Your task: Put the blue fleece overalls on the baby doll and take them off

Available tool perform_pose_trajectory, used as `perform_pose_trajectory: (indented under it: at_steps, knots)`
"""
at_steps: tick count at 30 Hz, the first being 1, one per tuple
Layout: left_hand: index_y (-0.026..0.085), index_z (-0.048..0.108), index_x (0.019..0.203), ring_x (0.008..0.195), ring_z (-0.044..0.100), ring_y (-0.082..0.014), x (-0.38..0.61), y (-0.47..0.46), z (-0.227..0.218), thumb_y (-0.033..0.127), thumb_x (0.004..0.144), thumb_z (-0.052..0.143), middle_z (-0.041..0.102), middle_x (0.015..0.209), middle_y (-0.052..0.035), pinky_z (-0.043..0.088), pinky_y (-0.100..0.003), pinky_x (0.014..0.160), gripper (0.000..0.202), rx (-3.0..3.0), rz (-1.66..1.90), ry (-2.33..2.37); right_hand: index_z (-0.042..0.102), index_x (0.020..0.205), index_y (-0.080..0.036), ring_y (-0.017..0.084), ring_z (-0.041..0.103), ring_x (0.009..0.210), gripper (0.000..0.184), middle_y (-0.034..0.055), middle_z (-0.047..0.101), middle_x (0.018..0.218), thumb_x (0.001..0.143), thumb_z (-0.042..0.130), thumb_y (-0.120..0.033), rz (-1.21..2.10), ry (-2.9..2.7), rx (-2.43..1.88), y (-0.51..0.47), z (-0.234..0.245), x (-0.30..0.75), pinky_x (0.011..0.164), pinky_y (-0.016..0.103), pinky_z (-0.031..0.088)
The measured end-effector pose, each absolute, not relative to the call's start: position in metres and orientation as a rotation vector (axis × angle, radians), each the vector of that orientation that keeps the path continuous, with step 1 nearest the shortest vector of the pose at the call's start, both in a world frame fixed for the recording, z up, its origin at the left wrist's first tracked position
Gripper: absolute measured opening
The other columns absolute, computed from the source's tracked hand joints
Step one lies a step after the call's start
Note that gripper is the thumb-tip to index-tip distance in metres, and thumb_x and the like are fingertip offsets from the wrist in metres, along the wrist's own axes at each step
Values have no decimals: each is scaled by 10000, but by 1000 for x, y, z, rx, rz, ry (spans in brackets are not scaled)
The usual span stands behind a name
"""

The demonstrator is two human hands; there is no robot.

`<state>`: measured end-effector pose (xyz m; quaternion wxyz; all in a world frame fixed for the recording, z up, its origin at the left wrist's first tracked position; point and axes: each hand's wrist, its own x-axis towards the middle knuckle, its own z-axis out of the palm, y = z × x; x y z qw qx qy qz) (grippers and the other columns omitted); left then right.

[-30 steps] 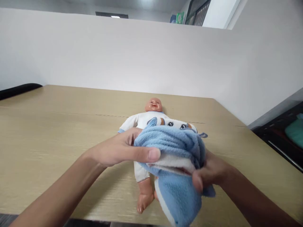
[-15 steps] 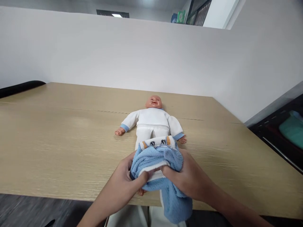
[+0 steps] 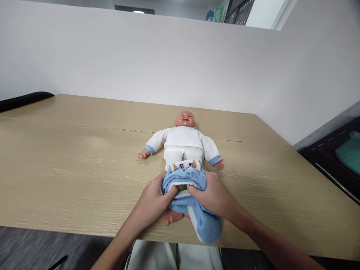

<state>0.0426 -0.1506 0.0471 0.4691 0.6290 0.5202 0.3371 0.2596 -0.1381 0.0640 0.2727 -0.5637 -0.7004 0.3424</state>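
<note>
A baby doll (image 3: 183, 139) in a white top with blue cuffs lies face up on the wooden table (image 3: 70, 161), head away from me. A bunched blue fleece garment (image 3: 185, 180) with a white band and printed eyes sits over the doll's legs. My left hand (image 3: 156, 197) grips the garment's left side, fingers curled into it. My right hand (image 3: 213, 195) grips its right side the same way. One loose blue leg of the garment (image 3: 206, 227) hangs toward the table's near edge. The doll's bare feet (image 3: 173, 216) poke out under my hands.
A white partition wall (image 3: 140, 60) runs behind the table. At the right stands a dark rack (image 3: 334, 157) with a teal item (image 3: 348, 152) in it. A black rounded edge (image 3: 25, 99) shows at the far left.
The garment came down from in front of the doll's chest to its legs. Both hands moved closer together and lower, toward the feet. The doll's torso and arms are uncovered.
</note>
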Motion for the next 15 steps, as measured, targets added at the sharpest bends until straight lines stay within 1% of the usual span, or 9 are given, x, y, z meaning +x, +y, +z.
perform_pose_trajectory:
  at_steps: [2, 4, 9, 12, 15]
  knots:
    - [167, 722, 1242, 1119, 744, -302, 43, -143, 43, 402, 1048, 610, 808, 1183, -88, 551, -388, 1011, 325, 1557, 822, 1279, 688, 842, -191, 194, 673, 753, 34, 13, 768, 827, 827, 676, -219, 915, -1876, -1527, -133, 64, 259, 722, 307, 490]
    - [168, 725, 1223, 1113, 744, -297, 42, -134, 40, 415, 1050, 614, 808, 1166, -82, 549, -381, 1006, 321, 1569, 814, 1282, 680, 833, -189, 195, 665, 742, 44, 17, 759, 813, 823, 680, -232, 895, -1869, -1548, -125, 63, 258, 709, 308, 479]
    - [182, 705, 1296, 1135, 730, -292, 40, -120, 44, 446, 1055, 626, 792, 1249, -84, 538, -372, 996, 366, 1607, 812, 1304, 660, 830, -194, 199, 672, 743, 84, 13, 753, 797, 828, 698, -269, 822, -1846, -1582, -105, 65, 258, 693, 307, 466]
    - [186, 691, 1286, 1103, 726, -292, 37, -130, 56, 455, 1053, 623, 789, 1218, -78, 538, -365, 960, 362, 1588, 793, 1321, 650, 823, -202, 189, 663, 715, 108, 2, 749, 774, 827, 725, -280, 806, -1866, -1552, -109, 81, 260, 680, 302, 467]
    - [207, 669, 1306, 1183, 703, -293, 32, -154, 68, 477, 1051, 619, 765, 1292, -75, 537, -349, 993, 374, 1552, 821, 1303, 617, 755, -223, 169, 616, 646, 135, -23, 708, 707, 830, 723, -263, 834, -1959, -1462, -130, 104, 258, 634, 296, 436]
